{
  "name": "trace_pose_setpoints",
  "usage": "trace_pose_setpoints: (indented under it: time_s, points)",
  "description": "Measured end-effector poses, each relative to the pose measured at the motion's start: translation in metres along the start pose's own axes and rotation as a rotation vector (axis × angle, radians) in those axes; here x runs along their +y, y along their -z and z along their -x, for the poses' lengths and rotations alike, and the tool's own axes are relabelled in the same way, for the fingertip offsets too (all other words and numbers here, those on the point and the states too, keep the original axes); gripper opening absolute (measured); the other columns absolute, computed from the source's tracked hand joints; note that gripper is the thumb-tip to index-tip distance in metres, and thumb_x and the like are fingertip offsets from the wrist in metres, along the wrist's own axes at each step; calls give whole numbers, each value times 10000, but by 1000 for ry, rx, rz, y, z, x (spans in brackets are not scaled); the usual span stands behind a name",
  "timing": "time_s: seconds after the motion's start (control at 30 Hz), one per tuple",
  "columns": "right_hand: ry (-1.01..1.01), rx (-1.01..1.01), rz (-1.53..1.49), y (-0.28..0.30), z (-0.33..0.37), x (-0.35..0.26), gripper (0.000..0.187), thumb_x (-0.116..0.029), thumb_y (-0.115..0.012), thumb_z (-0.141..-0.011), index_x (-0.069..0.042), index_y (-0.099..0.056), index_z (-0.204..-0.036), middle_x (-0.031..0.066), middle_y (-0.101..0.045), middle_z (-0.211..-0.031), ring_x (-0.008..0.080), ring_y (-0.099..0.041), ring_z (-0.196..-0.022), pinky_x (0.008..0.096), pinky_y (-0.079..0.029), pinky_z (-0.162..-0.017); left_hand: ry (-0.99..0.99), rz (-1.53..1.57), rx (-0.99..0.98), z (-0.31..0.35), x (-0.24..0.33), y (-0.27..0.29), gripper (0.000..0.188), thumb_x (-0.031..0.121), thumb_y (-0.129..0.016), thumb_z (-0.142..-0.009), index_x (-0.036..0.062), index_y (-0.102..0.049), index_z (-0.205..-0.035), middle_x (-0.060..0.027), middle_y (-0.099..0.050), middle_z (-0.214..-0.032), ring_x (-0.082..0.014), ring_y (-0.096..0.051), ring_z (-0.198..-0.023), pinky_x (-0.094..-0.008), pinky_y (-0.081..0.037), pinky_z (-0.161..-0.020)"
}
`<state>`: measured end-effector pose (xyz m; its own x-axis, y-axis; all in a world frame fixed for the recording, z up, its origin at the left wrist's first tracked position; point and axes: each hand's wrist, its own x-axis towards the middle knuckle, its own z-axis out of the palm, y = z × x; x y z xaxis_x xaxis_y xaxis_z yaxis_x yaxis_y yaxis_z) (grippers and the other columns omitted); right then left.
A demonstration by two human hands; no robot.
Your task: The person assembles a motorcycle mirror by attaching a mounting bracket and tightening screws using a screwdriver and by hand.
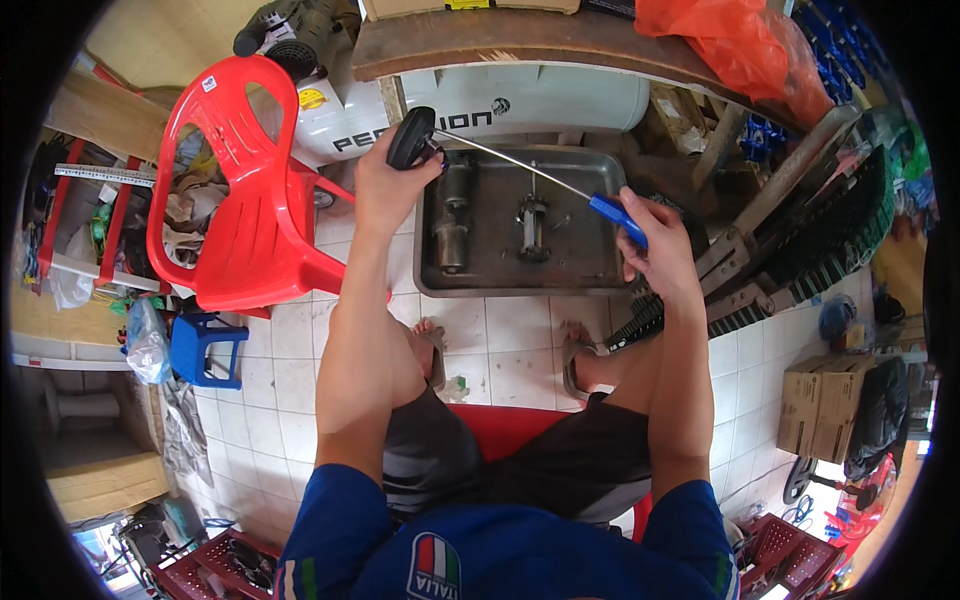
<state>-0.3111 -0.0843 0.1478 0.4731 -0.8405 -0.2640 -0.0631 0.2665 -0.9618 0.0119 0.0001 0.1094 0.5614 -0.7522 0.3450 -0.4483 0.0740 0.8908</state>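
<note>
My left hand (388, 190) is closed round a black round part (411, 138), which I cannot identify more closely. In my right hand (657, 245) is a screwdriver (618, 215) with a blue handle, gripped with curled fingers. Its long thin shaft slants up and left over the tray, and the tip meets or passes close to the black part. Below both hands, a dark metal tray (520, 291) lies on the floor. Inside it are two metal cylinders (453, 245) along the left side and a metal assembly with a rod (533, 230) near the middle.
A red plastic chair (245, 240) and a small blue stool (207, 349) stand left. Behind the tray are a pale tank (570, 98) and a wooden bench (480, 42). At right, long metal pieces with green edging (800, 235) lean near cardboard boxes (822, 405).
</note>
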Motion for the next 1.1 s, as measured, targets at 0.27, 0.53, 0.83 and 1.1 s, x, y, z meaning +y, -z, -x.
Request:
trace_pose_setpoints:
  time_s: [0.27, 0.53, 0.83, 1.1]
  points:
    - [162, 109, 238, -2, 5, -2, 298, -284, -720, -912, 2, -725, -998, 9, -525, -595, 77, -419, -418, 248, -375, -387, -22, -57, -26, 0, 4, 3, 440, 113, -794, -731, 7, -673, -1140, -37, -729, -849, -70, -659, -777, -247, -527, -767]
    - [803, 110, 852, -9, 24, -18, 188, -87, -731, -872, -22, -733, -1048, 78, -685, -758, 107, -600, -650, 297, -512, -632, 89, -122, -200, 0, 1, 12, 414, 103, -782, -715, 8, -679, -1104, -46, -729, -848, -87, -658, -765, -260, -528, -761]
    - [270, -46, 123, -6, 10, 0, 434, -362, -534, -1011, -77, -556, -1338, 55, -562, -825, 78, -480, -575, 227, -407, -463, -32, -29, -33, -3, -11, 7, 498, 92, -793, -729, 18, -649, -1201, -39, -721, -846, -63, -641, -757, -245, -528, -755]
    - [41, 129, -171, -16, 2, 8, 571, -519, -495, -1006, 36, -605, -1081, -3, -421, -516, 86, -314, -365, 248, -282, -343, -31, -26, 94, -2, -9, 2, 504, 67, -799, -740, -11, -640, -1212, -43, -720, -913, -61, -649, -786, -224, -534, -742]
